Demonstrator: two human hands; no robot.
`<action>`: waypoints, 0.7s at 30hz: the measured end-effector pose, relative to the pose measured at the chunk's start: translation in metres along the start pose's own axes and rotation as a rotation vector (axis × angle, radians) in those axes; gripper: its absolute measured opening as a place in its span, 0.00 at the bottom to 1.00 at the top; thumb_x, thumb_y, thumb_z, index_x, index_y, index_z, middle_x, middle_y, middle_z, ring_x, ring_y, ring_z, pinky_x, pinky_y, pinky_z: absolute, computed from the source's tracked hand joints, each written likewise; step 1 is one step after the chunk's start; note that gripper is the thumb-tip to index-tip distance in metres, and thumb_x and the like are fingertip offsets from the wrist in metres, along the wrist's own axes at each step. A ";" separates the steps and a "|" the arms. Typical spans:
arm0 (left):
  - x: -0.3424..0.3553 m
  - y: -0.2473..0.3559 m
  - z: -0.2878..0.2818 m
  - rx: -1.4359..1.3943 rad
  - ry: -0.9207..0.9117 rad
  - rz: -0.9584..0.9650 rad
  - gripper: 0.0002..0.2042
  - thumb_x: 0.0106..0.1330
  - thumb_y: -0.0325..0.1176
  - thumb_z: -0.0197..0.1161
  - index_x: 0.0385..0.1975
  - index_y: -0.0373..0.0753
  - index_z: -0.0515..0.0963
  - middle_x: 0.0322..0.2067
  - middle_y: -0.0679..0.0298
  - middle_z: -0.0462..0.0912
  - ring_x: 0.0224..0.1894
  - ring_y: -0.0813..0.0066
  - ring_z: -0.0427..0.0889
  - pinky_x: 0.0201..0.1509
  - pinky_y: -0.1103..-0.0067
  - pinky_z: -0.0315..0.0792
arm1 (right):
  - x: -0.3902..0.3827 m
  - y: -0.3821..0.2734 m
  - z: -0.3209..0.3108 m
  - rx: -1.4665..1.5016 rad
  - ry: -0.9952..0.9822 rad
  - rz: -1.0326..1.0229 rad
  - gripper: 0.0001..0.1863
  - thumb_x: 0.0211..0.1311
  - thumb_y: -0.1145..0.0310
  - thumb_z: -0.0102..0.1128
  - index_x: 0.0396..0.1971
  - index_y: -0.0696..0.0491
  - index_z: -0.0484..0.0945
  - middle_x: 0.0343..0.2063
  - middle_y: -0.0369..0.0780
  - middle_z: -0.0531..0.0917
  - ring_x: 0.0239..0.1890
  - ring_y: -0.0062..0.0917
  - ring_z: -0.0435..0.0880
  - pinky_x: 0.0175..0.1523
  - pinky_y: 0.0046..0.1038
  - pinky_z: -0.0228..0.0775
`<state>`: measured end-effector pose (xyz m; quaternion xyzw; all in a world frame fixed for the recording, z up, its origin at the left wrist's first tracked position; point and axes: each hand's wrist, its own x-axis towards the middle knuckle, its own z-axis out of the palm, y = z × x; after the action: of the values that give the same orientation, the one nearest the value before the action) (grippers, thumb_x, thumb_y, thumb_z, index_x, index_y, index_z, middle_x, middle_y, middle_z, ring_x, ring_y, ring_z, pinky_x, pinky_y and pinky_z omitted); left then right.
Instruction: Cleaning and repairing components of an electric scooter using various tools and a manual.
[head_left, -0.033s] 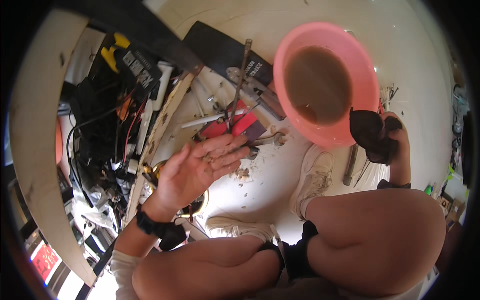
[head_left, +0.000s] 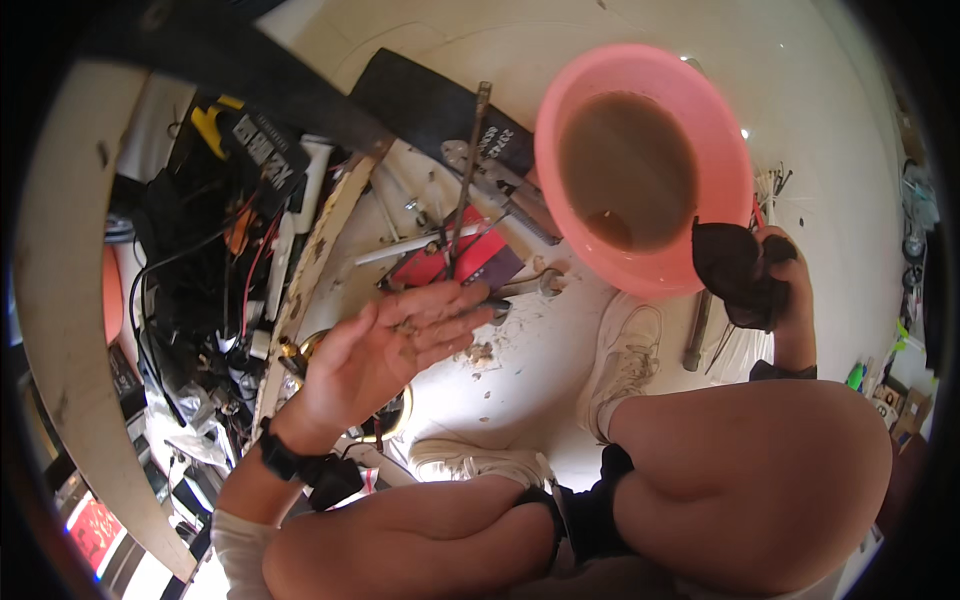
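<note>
Within the right grip (head_left: 796, 290), whose fingers curl around it, is a soft, crumpled black fabric piece (head_left: 730, 262). Just left of that grip, a round pink plastic basin (head_left: 724, 150) holds murky brown water (head_left: 625, 165). Farther left, the left grip (head_left: 375, 355) is palm up, its fingers extended and slightly parted, with small brownish crumbs (head_left: 407, 328) on them. Near its fingertips lie a silver metal wrench (head_left: 549, 283) and a flat red sheet (head_left: 486, 246), the latter crossed by a slender dark rod (head_left: 471, 160).
</note>
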<state>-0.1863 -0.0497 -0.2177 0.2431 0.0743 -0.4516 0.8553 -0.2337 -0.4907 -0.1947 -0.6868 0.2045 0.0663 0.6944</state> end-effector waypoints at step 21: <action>0.332 -0.097 -0.016 2.565 -0.096 0.047 0.37 0.59 0.48 0.59 0.66 0.42 0.53 0.69 0.53 0.41 0.70 0.53 0.45 0.68 0.54 0.44 | 0.022 0.046 -0.062 0.255 -0.131 0.134 0.19 0.41 0.73 0.48 0.38 0.62 0.74 0.25 0.43 0.79 0.30 0.27 0.79 0.41 0.24 0.72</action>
<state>-0.0703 -0.3330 -0.3805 0.8734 -0.4466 -0.1930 0.0200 -0.2425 -0.5534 -0.2443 -0.5720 0.2108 0.1304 0.7819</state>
